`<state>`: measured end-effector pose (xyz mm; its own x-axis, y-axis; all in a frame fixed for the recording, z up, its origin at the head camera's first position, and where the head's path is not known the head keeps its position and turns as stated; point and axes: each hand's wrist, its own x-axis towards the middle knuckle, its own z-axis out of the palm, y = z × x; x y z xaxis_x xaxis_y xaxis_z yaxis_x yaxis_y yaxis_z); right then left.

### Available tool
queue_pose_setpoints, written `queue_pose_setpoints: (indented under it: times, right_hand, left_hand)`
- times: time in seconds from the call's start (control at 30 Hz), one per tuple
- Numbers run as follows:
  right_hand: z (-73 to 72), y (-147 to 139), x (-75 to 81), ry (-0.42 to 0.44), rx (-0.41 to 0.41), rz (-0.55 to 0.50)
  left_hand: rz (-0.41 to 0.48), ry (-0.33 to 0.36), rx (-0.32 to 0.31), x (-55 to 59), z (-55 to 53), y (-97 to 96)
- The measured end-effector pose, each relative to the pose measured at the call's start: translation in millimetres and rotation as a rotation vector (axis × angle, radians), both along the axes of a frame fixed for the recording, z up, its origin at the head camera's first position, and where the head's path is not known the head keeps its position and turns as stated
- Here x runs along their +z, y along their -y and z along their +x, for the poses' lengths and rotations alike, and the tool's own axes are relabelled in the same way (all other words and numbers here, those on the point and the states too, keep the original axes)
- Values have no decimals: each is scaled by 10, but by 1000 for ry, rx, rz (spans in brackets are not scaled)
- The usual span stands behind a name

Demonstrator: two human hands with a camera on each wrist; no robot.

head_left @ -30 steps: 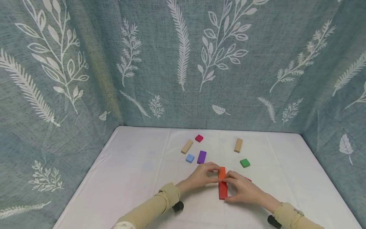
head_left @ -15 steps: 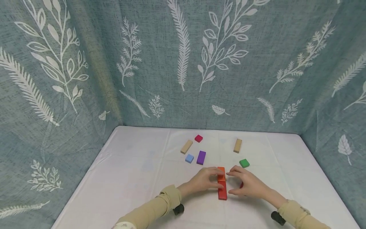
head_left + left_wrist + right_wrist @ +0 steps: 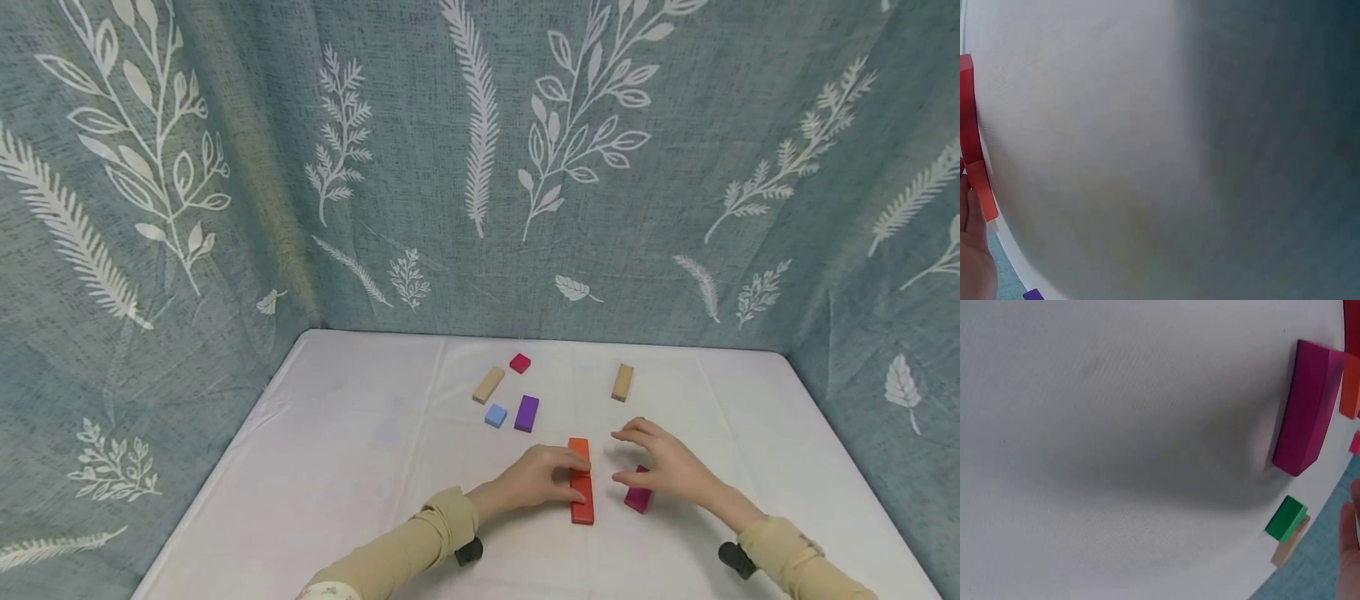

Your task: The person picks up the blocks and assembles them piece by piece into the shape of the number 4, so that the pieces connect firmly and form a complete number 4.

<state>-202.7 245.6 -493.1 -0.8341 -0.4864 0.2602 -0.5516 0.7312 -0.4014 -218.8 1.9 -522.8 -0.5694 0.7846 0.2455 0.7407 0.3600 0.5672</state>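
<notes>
An orange block (image 3: 578, 447) and a red block (image 3: 582, 507) lie end to end in a line in the head view. My left hand (image 3: 534, 480) is at their left side, fingers reaching over the orange block and thumb over the red one. In the left wrist view, its straight fingers lie along the orange block (image 3: 982, 192). My right hand (image 3: 671, 467) holds nothing, thumb and fingers spread apart above a magenta block (image 3: 637, 499). That block shows whole in the right wrist view, near a green block (image 3: 1287, 519), which the right hand hides in the head view.
Farther back on the white tablecloth (image 3: 360, 433) lie a purple block (image 3: 527, 413), a light blue block (image 3: 496, 416), a crimson block (image 3: 520, 363) and two plain wooden blocks, one left (image 3: 488, 385) and one right (image 3: 622, 382). A leaf-patterned curtain (image 3: 420, 167) stands behind.
My right hand has let go of the red and orange blocks and moved right, uncovering the magenta block and covering the green one. My left fingers and thumb have shifted slightly toward me.
</notes>
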Motion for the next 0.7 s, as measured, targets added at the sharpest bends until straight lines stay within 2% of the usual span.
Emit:
queue_pose_setpoints:
  times: [0.13, 0.3, 0.4, 0.7]
  right_hand:
    - [-39, -40, -22, -15, -8, -34]
    - [-86, -95, -27, 21, -38, -74]
    - [-115, -140, -30, 35, -59, -95]
    - [-193, -294, 14, 3, -98, -136]
  left_hand:
    - [11, 8, -5, -20, -10, 6]
    - [23, -14, -10, -22, -18, 9]
    - [14, 1, -10, -12, -14, 13]
    - [7, 36, -17, 4, -8, 30]
